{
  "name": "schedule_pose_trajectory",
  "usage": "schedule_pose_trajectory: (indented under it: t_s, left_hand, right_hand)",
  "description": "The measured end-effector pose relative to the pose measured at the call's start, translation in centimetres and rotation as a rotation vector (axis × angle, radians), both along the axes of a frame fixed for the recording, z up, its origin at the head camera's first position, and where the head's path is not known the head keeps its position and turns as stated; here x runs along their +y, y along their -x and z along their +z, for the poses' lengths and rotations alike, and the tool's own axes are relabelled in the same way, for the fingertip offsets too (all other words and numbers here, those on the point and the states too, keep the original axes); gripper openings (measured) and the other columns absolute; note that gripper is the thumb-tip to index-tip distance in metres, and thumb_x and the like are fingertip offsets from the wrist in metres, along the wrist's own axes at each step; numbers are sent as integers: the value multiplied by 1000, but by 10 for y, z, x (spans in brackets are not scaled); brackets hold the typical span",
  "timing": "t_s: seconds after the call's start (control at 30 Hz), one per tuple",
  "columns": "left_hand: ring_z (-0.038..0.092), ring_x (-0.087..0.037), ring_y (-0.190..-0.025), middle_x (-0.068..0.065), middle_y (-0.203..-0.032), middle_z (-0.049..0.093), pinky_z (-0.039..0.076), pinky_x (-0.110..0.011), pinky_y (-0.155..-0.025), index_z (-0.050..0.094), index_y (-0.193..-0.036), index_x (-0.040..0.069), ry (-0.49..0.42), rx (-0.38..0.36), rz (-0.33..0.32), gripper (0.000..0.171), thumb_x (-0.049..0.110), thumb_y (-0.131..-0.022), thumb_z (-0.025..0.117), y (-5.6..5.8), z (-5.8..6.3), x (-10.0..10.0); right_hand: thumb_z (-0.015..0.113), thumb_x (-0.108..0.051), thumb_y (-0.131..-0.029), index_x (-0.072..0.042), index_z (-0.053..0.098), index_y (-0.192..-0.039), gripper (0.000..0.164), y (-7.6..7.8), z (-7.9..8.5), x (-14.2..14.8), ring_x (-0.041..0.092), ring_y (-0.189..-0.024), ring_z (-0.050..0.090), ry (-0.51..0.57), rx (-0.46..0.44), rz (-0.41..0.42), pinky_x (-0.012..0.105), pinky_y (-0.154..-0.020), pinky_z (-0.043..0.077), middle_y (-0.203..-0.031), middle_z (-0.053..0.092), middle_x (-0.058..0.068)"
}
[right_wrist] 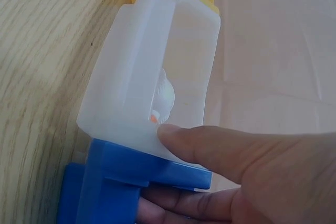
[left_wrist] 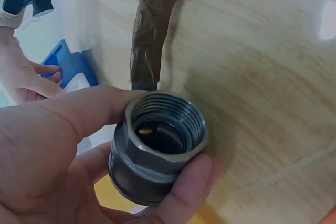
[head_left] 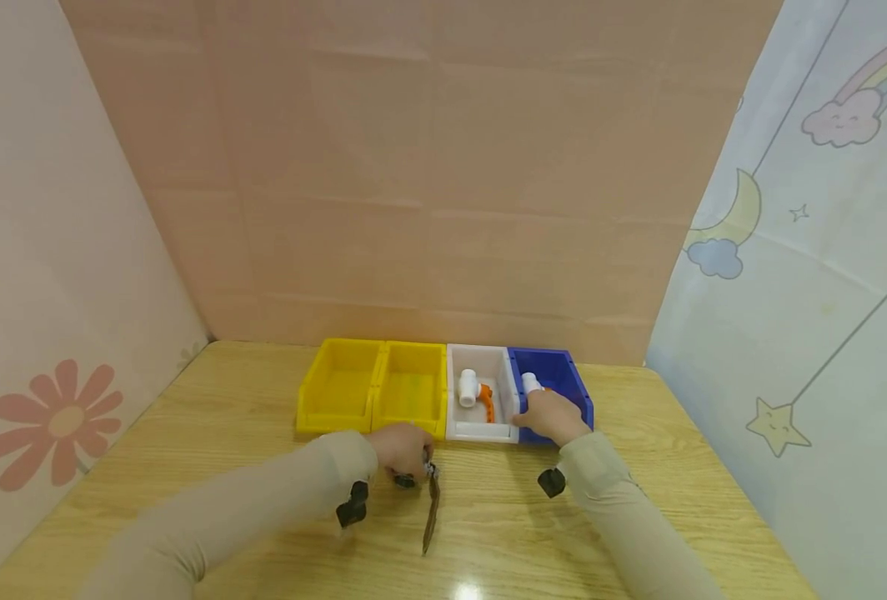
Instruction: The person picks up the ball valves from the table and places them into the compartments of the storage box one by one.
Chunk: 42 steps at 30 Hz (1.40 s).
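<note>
"Shining faintly, that wood-grained table, with a creased tan sheet behind it."

"And the left grip?"

"Curled round a grey metal valve, threaded inside, its flat handle wrapped in wrinkled brown, in front of the yellow bins."

"The right grip?"

"Down in the smooth blue bin, by a white plastic fitting; I can't tell whether it clasps anything."

"Next door, the white bin cradles a second fitting, its orange lever curved."
</note>
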<state>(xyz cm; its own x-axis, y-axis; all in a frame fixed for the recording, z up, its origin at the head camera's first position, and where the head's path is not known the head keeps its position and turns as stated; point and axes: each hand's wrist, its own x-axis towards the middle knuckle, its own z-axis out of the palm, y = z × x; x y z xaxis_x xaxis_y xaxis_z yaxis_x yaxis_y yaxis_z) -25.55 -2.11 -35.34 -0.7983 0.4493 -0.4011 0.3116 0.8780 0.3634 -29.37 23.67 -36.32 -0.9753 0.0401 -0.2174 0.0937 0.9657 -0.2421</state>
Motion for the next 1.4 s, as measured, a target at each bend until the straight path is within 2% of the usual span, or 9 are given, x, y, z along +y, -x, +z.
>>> schedule_pose_trajectory:
  t_s: [0.2, 0.43, 0.63, 0.8, 0.97, 1.07, 1.2, 1.33, 1.4]
  left_hand:
    - [49, -12, -49, 0, -82, 59, 59, -38, -62, 67, -94, 16, 11, 8, -12, 20, 11, -78, 77, 9, 21, -3]
    - [56, -13, -56, -3, -86, 62, 55, -27, -54, 68, -98, 16, -22, 19, -6, 19, 11, -81, 72, 33, 56, -10]
    - [59, -16, -66, -7, -96, 63, 56, -28, -58, 70, -103, 15, -61, 55, 44, 20, 11, -83, 71, 55, 91, -11]
    - [60, -17, -66, -8, -101, 65, 57, -30, -62, 70, -106, 14, -70, 98, 91, 23, 12, -83, 72, 75, 107, -10]
    - [60, -17, -71, -7, -113, 65, 56, -29, -64, 69, -115, 12, -67, 132, 130, 29, 12, -86, 70, 95, 113, -6]
    - [62, -17, -78, -8, -118, 65, 56, -28, -66, 68, -119, 10, -64, 149, 151, 32, 10, -87, 69, 102, 117, -2]
    - [63, -19, -91, -7, -122, 65, 56, -28, -75, 67, -121, 10, -35, 173, 163, 35, 8, -87, 69, 109, 119, 5]
    - [60, -20, -100, -4, -123, 65, 54, -29, -78, 69, -119, 13, 0, 205, 175, 35, 8, -85, 69, 126, 107, 13]
    - [60, -22, -94, -4, -115, 67, 53, -29, -70, 73, -110, 14, -24, 222, 173, 30, 6, -81, 71, 147, 88, 14]
  right_hand:
    - [72, -42, -83, -1, 66, -103, 47, 1, 0, -1, 21, -72, 55, -6, 3, -6, 36, -61, 46, -86, 62, 6]
    - [72, -42, -83, 0, 66, -105, 48, 1, 0, -1, 22, -74, 56, -5, 9, -3, 38, -62, 47, -90, 63, 8]
    - [71, -41, -84, 3, 64, -112, 52, 0, 1, 1, 22, -76, 56, -1, 8, 0, 39, -64, 48, -96, 65, 11]
    - [71, -41, -85, 3, 64, -112, 52, -2, 0, 0, 22, -73, 56, 9, 0, -1, 37, -61, 46, -92, 64, 9]
    - [70, -41, -85, 1, 65, -106, 47, -3, -1, -1, 21, -70, 55, 10, 2, -4, 35, -58, 43, -84, 61, 5]
    - [71, -41, -85, 0, 66, -104, 45, -3, -2, -1, 21, -69, 55, 10, 8, -5, 34, -58, 43, -82, 60, 5]
    - [70, -41, -85, 0, 66, -104, 46, -3, -4, 0, 21, -69, 55, -5, 13, -4, 35, -57, 43, -82, 61, 5]
    - [70, -42, -85, 0, 66, -104, 46, -3, -5, 0, 21, -68, 55, -15, 12, -9, 34, -56, 43, -81, 61, 5]
    - [70, -41, -86, 0, 65, -106, 46, -3, -4, 0, 21, -68, 55, -13, 12, -11, 34, -57, 43, -81, 61, 5]
